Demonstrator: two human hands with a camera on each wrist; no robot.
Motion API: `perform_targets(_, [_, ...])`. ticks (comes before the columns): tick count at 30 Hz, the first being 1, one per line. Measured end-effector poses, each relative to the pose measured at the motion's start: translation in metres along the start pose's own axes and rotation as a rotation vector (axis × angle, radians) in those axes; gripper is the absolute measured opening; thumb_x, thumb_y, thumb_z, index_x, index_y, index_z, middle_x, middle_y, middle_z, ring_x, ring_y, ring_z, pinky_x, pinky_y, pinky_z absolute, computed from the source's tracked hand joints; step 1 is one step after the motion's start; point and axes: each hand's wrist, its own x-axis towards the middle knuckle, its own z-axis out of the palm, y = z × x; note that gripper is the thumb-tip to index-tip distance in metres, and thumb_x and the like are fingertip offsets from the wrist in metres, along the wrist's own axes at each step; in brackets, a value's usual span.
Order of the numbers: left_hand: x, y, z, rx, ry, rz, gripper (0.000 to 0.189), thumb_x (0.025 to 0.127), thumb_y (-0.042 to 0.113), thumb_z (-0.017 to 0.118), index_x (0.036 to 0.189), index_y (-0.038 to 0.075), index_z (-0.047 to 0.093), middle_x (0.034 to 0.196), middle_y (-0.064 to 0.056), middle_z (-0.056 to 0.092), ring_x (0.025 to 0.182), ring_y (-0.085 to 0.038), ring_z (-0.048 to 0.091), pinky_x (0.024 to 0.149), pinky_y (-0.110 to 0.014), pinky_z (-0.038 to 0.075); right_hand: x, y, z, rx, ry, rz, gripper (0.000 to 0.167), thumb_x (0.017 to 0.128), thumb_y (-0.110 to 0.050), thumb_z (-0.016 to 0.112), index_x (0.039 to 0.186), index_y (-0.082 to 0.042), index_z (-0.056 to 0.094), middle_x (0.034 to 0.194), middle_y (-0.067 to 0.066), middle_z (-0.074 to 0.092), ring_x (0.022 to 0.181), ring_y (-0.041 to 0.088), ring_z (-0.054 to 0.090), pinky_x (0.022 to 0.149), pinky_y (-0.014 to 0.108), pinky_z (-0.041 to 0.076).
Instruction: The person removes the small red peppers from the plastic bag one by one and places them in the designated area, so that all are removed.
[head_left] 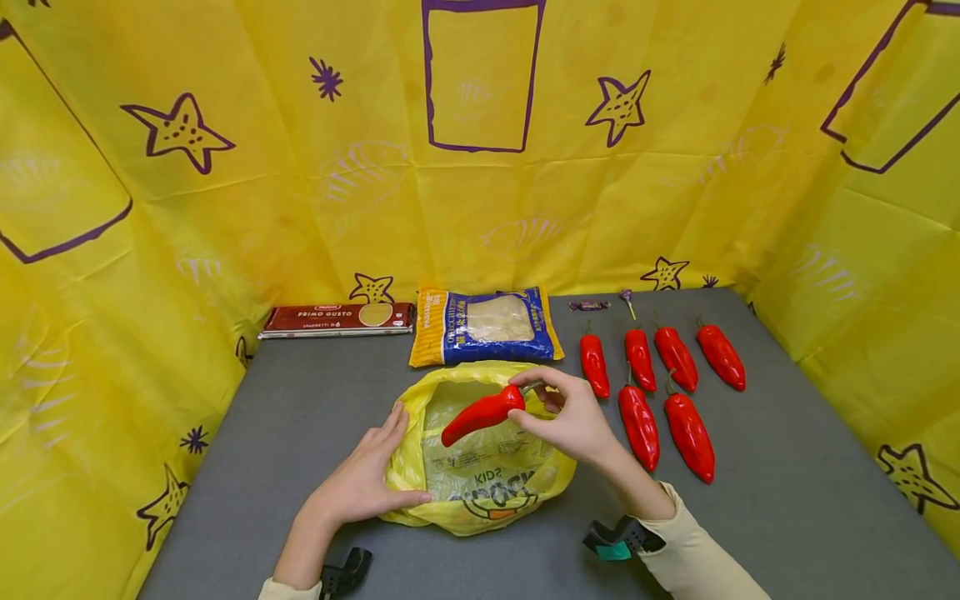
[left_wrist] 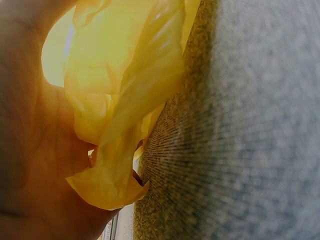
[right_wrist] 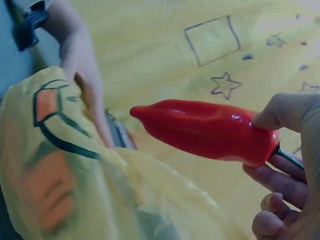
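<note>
My right hand (head_left: 564,414) pinches a red pepper (head_left: 480,416) near its stem end, thumb on one side and fingers on the other. The pepper hangs over the mouth of a yellow plastic bag (head_left: 498,515), its tip pointing left. In the right wrist view the whole pepper (right_wrist: 200,130) shows, with its dark stem beside the fingers. My left hand (head_left: 367,475) rests on the bag's left rim, fingers fairly straight, with the thumb spread toward the front rim. Close up in the left wrist view, folds of the bag (left_wrist: 125,125) lie against that hand.
Several more red peppers (head_left: 688,437) lie in two rows at the right. Behind the bag are a blue and yellow packet (head_left: 495,327) and a brown spaghetti pack (head_left: 337,320). A wrapped candy (head_left: 589,306) and a lollipop (head_left: 627,302) lie near the back yellow curtain (head_left: 480,208).
</note>
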Motion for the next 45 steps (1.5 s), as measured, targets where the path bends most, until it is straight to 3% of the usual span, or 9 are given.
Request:
perform_targets(4, [0.000,0.000,-0.001,0.006,0.002,-0.003,0.131,0.077,0.073,0.083,0.170,0.006,0.019,0.179,-0.010,0.009,0.143,-0.032,0.042,0.110,-0.058,0.046,0.001,-0.001,-0.011,0.122,0.007,0.037,0.027,0.089,-0.004,0.083,0.114,-0.005,0.075,0.105,0.007,0.070,0.078,0.029,0.050,0.063,0.023,0.040])
perform_targets(8, [-0.001,0.000,-0.001,0.010,0.006,-0.001,0.131,0.077,0.073,0.082,0.169,0.005,0.019,0.179,-0.010,0.009,0.143,-0.032,0.042,0.110,-0.058,0.046,0.001,0.001,-0.021,0.229,0.015,0.049,0.026,0.090,0.002,0.079,0.115,0.005,0.071,0.096,0.004,0.066,0.079,0.021,0.051,0.064,0.022,0.044])
perform_targets(12, [-0.001,0.000,0.000,0.010,0.010,0.002,0.132,0.077,0.073,0.083,0.169,0.005,0.019,0.179,-0.011,0.009,0.145,-0.034,0.041,0.110,-0.059,0.045,-0.001,0.006,-0.029,0.285,0.043,0.040,0.026,0.092,0.005,0.075,0.116,0.013,0.068,0.099,-0.004,0.071,0.080,0.013,0.053,0.068,0.019,0.050])
perform_targets(22, [0.000,-0.001,0.001,0.007,0.003,-0.009,0.132,0.076,0.075,0.082,0.170,0.006,0.018,0.179,-0.009,0.008,0.146,-0.033,0.040,0.111,-0.059,0.045,-0.008,0.011,-0.051,0.257,0.152,0.017,0.025,0.093,0.011,0.068,0.117,0.017,0.065,0.107,-0.010,0.075,0.090,0.009,0.062,0.077,0.018,0.055])
perform_targets(27, [0.000,0.000,0.001,0.005,-0.005,-0.018,0.133,0.076,0.076,0.081,0.170,0.008,0.016,0.179,-0.008,0.007,0.146,-0.032,0.040,0.111,-0.058,0.045,-0.013,0.015,-0.059,0.274,0.143,0.013,0.024,0.095,0.009,0.066,0.119,0.015,0.065,0.112,-0.007,0.077,0.102,0.011,0.068,0.085,0.021,0.057])
perform_targets(33, [0.000,0.001,0.000,0.005,-0.009,-0.030,0.133,0.076,0.076,0.082,0.170,0.009,0.016,0.179,-0.008,0.007,0.144,-0.030,0.041,0.109,-0.057,0.047,-0.021,0.023,-0.066,0.267,0.120,0.030,0.022,0.098,0.002,0.066,0.119,0.005,0.071,0.111,-0.007,0.077,0.102,0.013,0.067,0.088,0.022,0.057])
perform_targets(41, [0.000,-0.001,0.002,0.005,-0.001,-0.018,0.133,0.075,0.075,0.082,0.170,0.008,0.017,0.179,-0.008,0.008,0.143,-0.031,0.042,0.108,-0.056,0.047,-0.030,0.033,-0.073,0.206,0.086,0.061,0.025,0.099,-0.002,0.067,0.122,0.010,0.067,0.109,-0.011,0.076,0.101,0.011,0.067,0.086,0.021,0.055])
perform_targets(45, [0.000,-0.001,0.002,0.004,-0.001,-0.015,0.133,0.076,0.075,0.082,0.170,0.008,0.017,0.179,-0.008,0.008,0.144,-0.031,0.041,0.109,-0.057,0.047,-0.035,0.034,-0.080,0.198,0.106,0.067,0.024,0.099,0.000,0.066,0.122,0.007,0.069,0.110,-0.011,0.076,0.103,0.010,0.066,0.086,0.020,0.055])
